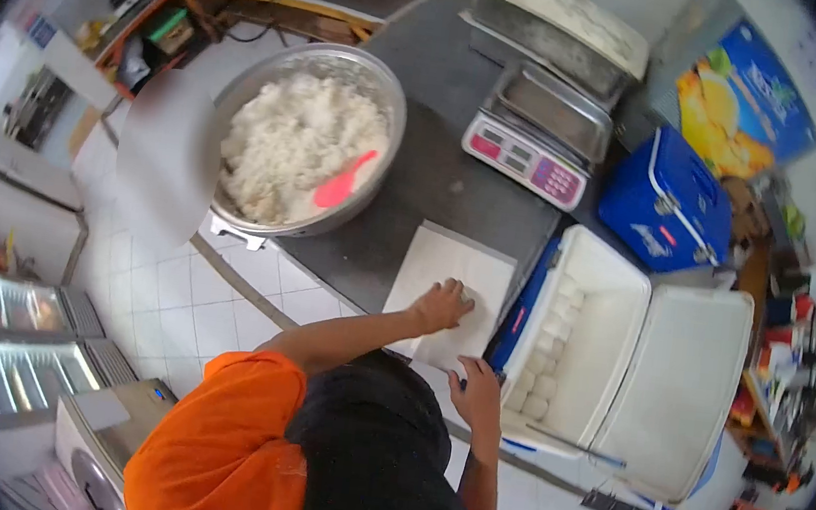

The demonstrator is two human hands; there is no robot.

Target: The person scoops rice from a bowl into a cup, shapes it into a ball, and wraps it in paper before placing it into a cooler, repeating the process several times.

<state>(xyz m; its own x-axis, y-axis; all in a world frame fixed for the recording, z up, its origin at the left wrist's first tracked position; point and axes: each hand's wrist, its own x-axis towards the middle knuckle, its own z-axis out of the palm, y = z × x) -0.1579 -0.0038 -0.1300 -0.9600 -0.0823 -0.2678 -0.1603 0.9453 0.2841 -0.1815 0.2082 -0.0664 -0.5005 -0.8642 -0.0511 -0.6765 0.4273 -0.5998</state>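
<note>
My left hand [442, 305] rests on a white board [458, 254] on the dark table, its fingers curled down. Whatever lies under that palm is hidden. Close to the board's near right corner is my right hand [478, 392], fingers bent and apart, with nothing visible in it. Just right of my hands stands an open white cooler box [614, 304]. Round white balls [544, 369] line its left side. Beyond the board sits a large metal bowl [392, 112] of white, crumbly dough or flour [307, 128], with a pink scraper [344, 182] on top.
A digital scale [524, 163] with a metal tray stands at the back, before a floury metal bin [553, 40]. To its right is a blue cooler [666, 199]. The white cooler's lid [676, 376] hangs open on the right. A blurred pale shape [169, 157] adjoins the bowl.
</note>
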